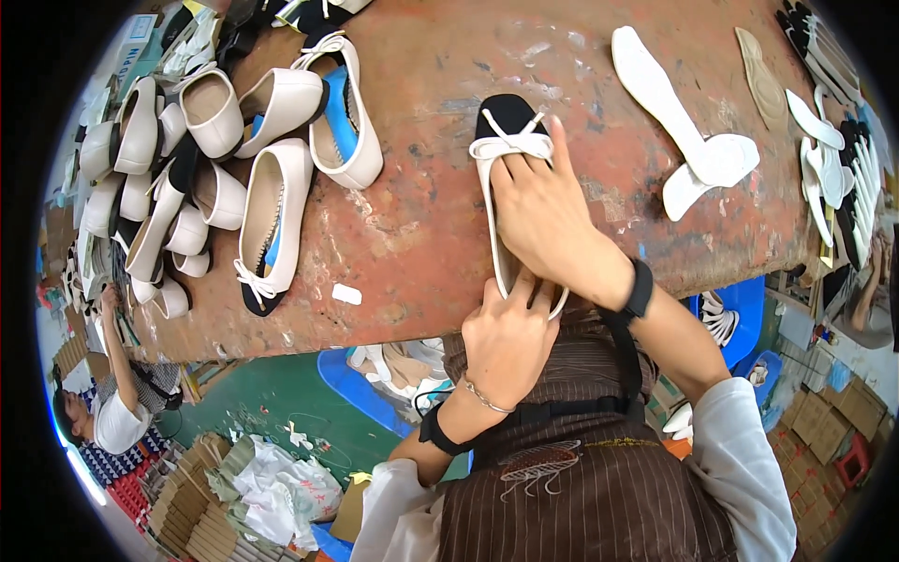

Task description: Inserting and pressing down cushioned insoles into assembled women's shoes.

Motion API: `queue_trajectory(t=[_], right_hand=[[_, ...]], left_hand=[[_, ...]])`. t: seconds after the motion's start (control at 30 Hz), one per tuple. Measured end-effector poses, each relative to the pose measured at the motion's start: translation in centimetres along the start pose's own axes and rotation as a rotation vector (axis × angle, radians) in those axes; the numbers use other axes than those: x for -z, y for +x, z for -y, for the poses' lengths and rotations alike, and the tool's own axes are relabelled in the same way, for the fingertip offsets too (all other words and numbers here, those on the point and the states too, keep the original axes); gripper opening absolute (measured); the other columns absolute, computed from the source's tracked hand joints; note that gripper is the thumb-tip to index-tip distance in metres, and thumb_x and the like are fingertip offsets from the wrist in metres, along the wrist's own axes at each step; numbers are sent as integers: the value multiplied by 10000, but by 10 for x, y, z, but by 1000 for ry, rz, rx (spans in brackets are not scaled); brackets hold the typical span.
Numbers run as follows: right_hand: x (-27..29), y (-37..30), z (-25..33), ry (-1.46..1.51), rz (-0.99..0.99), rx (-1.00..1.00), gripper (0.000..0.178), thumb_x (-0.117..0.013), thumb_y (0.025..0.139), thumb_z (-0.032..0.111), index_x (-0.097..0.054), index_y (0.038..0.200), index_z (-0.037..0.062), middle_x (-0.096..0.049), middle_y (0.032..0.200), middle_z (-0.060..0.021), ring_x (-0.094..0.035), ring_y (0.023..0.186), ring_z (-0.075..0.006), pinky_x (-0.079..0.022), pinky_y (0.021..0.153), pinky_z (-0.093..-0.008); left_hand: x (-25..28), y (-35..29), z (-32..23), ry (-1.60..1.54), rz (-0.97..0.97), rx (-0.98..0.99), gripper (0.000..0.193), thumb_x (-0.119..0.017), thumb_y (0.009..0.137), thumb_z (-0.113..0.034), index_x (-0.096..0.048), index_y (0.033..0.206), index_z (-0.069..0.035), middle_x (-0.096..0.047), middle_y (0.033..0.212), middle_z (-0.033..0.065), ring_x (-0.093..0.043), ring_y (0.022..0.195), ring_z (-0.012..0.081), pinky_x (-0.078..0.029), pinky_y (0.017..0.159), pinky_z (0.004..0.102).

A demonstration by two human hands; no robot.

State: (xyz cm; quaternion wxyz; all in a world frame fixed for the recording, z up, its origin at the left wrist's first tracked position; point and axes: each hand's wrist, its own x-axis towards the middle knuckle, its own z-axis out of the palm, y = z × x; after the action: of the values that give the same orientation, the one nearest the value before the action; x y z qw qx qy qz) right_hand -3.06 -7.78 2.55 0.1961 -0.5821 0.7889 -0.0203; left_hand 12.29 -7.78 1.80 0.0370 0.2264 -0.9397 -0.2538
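Observation:
A white ballet flat with a black toe cap and a white bow rests on the worn table, toe pointing away from me. My right hand reaches into it, its fingertips hidden under the bow, with one finger stretched along the shoe's outer right side. At the heel end, my left hand grips the rim, some fingertips out of sight. Whether anything lies beneath my right hand inside the shoe cannot be seen.
Similar flats, some with blue pieces inside, crowd the table's left. White insoles and a beige insole lie right; more shoe parts sit at the far right. Blue bins stand below the edge. A co-worker is at left.

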Motion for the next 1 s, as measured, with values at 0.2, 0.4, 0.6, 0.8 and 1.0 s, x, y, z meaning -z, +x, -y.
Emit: queue_trajectory(t=[0.2, 0.4, 0.6, 0.8, 1.0], right_hand=[[-13, 4, 3, -84, -236, 2, 399, -517, 879, 126, -571, 1216, -82, -589, 1232, -280, -568, 1197, -378, -129, 1171, -666], [14, -9, -26, 257, -360, 318, 412, -590, 782, 89, -655, 1166, -46, -690, 1068, -201, -612, 1156, -380, -240, 1169, -587], [23, -54, -148, -10, -654, -343, 380, -694, 832, 119, -621, 1197, 44, -619, 1162, -189, -582, 1062, -381, -484, 896, -490], [2, -51, -209, 70, -673, -301, 482, -677, 822, 26, -575, 1292, 61, -603, 1005, -152, -607, 902, -312, -513, 745, -403], [68, -85, -249, 1188, -1206, -574, 627, -557, 890, 1, -403, 1498, 27, -646, 1033, -75, -652, 854, -183, -535, 748, -311]], left_hand=[[1, 0, -3, -29, -21, 7, 251, -788, 728, -192, -754, 957, -98, -669, 1071, 43, -617, 865, 320, -553, 594, 411], [39, 4, 11, -136, 0, -47, 268, -799, 735, -190, -771, 984, -93, -692, 1119, 65, -646, 884, 337, -545, 696, 395], [203, -54, 126, -156, -338, 63, 587, -855, 744, -197, -626, 1261, -40, -540, 1400, 161, -504, 1299, 327, -398, 1056, 475], [384, 20, 269, 380, -502, 496, 621, -737, 844, -94, -502, 1410, 2, -476, 1444, 247, -519, 1288, 347, -405, 1070, 400], [313, 255, 181, 752, -696, -43, 541, -737, 794, -117, -593, 1304, -5, -453, 1455, 280, -450, 1312, 477, -356, 1105, 501]])
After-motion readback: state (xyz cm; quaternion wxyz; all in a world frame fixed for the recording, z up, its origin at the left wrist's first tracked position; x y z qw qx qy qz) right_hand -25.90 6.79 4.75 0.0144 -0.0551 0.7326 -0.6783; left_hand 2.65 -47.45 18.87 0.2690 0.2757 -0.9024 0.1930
